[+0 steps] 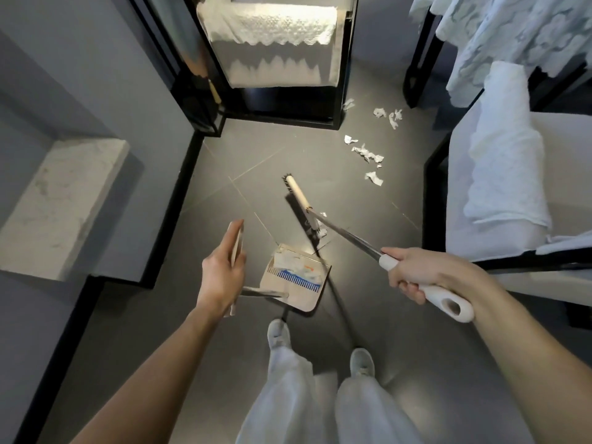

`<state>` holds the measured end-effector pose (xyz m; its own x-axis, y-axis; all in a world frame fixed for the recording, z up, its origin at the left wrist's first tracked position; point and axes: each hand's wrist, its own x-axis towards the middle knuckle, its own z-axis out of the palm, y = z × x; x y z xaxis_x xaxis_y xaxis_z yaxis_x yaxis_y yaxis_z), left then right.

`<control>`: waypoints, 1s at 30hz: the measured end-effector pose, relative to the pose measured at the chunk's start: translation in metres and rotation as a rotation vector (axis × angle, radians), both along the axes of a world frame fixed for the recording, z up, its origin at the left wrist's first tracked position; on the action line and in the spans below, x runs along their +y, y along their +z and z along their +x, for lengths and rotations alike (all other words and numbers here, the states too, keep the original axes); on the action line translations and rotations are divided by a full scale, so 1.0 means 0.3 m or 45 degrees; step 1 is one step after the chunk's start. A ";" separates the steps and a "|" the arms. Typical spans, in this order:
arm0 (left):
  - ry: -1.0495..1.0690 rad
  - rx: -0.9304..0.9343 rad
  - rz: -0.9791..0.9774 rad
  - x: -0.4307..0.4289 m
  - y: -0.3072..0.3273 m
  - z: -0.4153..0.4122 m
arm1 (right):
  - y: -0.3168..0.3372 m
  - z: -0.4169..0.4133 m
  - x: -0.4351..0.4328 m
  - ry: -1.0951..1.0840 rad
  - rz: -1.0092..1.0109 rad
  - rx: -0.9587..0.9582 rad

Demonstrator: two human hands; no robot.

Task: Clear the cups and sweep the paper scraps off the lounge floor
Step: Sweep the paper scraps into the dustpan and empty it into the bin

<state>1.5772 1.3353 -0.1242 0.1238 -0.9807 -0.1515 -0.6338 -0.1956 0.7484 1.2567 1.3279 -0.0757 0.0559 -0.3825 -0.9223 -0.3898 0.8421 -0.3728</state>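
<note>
My right hand (419, 275) grips the white handle of a broom (302, 205), whose head rests on the dark tile floor just beyond the dustpan. My left hand (221, 274) holds the upright handle of the beige dustpan (296, 277), which sits on the floor in front of my feet with some paper and a blue-and-white scrap inside. A small scrap lies under the broom head at the pan's lip. Several crumpled white paper scraps (368, 153) lie scattered on the floor farther out to the right. No cups are in view.
A black-framed chair with a lace cover (272, 36) stands ahead. A white cushioned seat (499, 174) with a black frame is at the right. A marble-topped ledge (61, 203) and grey wall are at the left. My feet (320, 347) stand behind the dustpan.
</note>
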 end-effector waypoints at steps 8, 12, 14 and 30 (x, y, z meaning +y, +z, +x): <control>-0.164 0.040 0.030 -0.255 -0.025 0.183 | -0.105 0.208 -0.190 0.153 -0.155 0.285; -0.297 0.078 0.041 -0.386 -0.041 0.197 | -0.174 0.288 -0.228 0.283 -0.139 0.410; -0.380 0.083 0.070 -0.473 -0.040 0.192 | -0.194 0.323 -0.241 0.264 -0.084 0.373; -0.339 0.210 0.013 -0.618 -0.056 0.127 | 0.014 0.300 -0.245 -0.090 0.165 -0.034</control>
